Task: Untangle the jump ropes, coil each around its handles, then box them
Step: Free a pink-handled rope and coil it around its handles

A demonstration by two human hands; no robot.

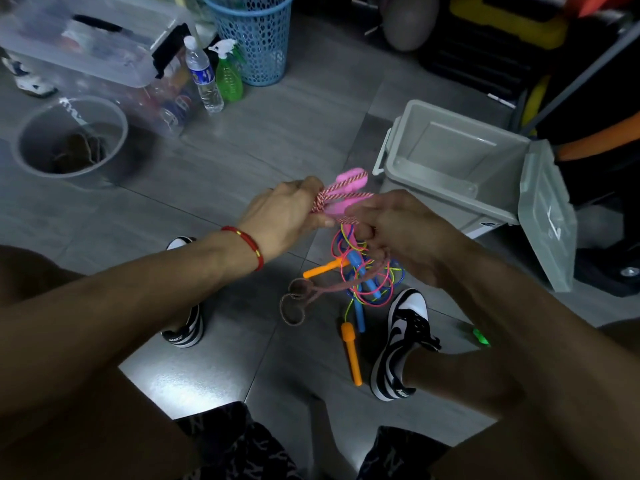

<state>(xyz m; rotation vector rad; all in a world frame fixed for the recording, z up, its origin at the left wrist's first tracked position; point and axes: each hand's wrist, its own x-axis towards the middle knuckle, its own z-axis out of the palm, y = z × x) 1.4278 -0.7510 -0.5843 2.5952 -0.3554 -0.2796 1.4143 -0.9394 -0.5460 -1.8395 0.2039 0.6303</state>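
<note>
My left hand (287, 211) grips two pink handles (346, 188) held side by side, with red-and-white cord wound around them. Just to their right, my right hand (398, 230) pinches the same cord (349, 220), and its loose end hangs down in loops (294, 303) to the floor. Under my hands lies a tangle of thin pink, blue and yellow ropes (367, 275) with orange handles (351, 355) and blue handles (358, 268). An open grey box (450, 157) stands right of my hands, its lid (547, 216) hanging open.
My two black-and-white sneakers (401, 341) flank the tangle on the tiled floor. At the back left stand a clear storage bin (93, 57), a round tub (69, 136), a water bottle (204, 76), a green spray bottle (228, 74) and a blue basket (256, 36).
</note>
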